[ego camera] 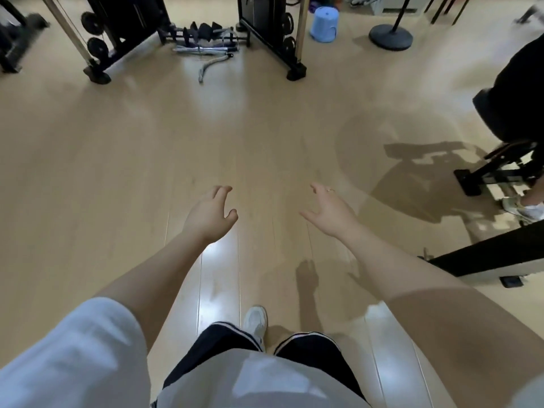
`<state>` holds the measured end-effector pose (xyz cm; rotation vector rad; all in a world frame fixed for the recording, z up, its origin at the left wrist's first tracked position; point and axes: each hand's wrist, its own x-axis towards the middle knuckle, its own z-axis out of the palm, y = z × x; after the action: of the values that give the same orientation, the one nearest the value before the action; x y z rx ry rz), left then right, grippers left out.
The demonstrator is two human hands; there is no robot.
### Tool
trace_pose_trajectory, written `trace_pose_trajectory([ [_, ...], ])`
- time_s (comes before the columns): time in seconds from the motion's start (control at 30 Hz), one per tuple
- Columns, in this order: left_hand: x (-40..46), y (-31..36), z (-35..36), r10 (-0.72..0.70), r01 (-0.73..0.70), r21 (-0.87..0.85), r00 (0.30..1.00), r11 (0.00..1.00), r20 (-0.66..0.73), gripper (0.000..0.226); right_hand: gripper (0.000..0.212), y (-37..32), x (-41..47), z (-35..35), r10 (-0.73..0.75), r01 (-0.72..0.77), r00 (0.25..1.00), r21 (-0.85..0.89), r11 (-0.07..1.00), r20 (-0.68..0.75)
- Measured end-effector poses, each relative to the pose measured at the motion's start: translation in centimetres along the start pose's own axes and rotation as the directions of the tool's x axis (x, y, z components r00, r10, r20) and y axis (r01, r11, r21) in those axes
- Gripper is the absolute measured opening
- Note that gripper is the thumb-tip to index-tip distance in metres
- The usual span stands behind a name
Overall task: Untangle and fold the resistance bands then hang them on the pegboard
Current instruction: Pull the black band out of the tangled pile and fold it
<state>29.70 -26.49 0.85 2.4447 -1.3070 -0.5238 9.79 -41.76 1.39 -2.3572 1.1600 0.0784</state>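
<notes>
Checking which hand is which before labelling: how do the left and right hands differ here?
The right hand wears a ring on one finger; the left hand shows none. The left hand's fingers curl loosely, while the right hand's spread straighter. Both are held out over the floor, holding nothing.
</notes>
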Motion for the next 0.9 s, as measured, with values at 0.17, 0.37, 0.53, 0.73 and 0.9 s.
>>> trace_pose_trajectory([
  [0.17, 11.7, 4.2, -2.3, 0.133, -0.132, -0.045, 0.991, 0.990, 0.009, 0.052, 0.066, 0.5, 8.9, -4.4, 0.055, -0.051, 0.997, 0.071, 0.996, -0.056],
  [0.37, 25.3, 10.9, -2.8, 0.345, -0.345, -0.015, 0.938, 0.939, 0.016, 0.055, 0.067, 6.0, 19.2, -9.2, 0.162, -0.153, 0.984, 0.101, 0.983, -0.080],
  [0.53, 37.4, 16.4, -2.4, 0.393, -0.392, -0.038, 0.918, 0.919, 0.042, 0.055, 0.065, 11.4, 29.3, -14.6, 0.215, -0.208, 0.972, 0.071, 0.975, -0.098],
  [0.73, 51.9, 20.5, -4.4, 0.313, -0.309, -0.077, 0.948, 0.948, 0.063, 0.053, 0.070, 15.8, 43.6, -22.8, 0.197, -0.192, 0.977, 0.068, 0.979, -0.077],
  [0.9, 62.9, 20.0, -6.3, 0.211, -0.211, -0.046, 0.978, 0.976, -0.002, 0.053, 0.069, 16.7, 54.8, -26.2, 0.130, -0.128, 0.991, 0.045, 0.991, -0.039],
])
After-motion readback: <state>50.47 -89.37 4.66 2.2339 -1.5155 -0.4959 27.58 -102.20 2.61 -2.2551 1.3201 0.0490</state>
